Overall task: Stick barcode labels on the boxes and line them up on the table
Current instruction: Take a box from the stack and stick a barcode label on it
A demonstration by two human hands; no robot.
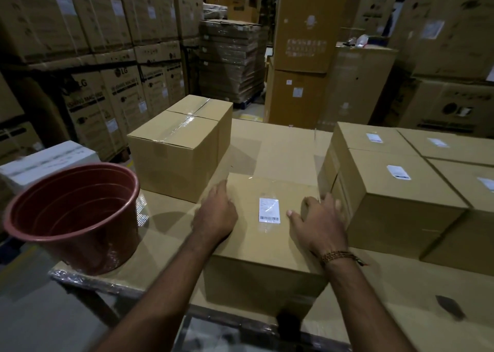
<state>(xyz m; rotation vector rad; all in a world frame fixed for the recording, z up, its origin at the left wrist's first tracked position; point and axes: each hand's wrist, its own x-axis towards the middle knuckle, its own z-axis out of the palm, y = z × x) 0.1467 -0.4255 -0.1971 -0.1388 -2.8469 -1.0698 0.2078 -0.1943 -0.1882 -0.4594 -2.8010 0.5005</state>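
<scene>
We see a dim warehouse, tall stacks of printed appliance cartons (88, 44) around us, a shrink-wrapped pallet of flat cardboard (230, 57) behind, grey floor (32, 311) below.

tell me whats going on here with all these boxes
A person is labelling cardboard boxes in a warehouse. Both hands rest on top of the middle box, the left hand near its left edge and the right hand near its right edge; it already carries a barcode label. To the right, the labelled boxes sit lined up on the table. Behind on the left, the taped box shows no label, and a red bucket stands beside it.
</scene>
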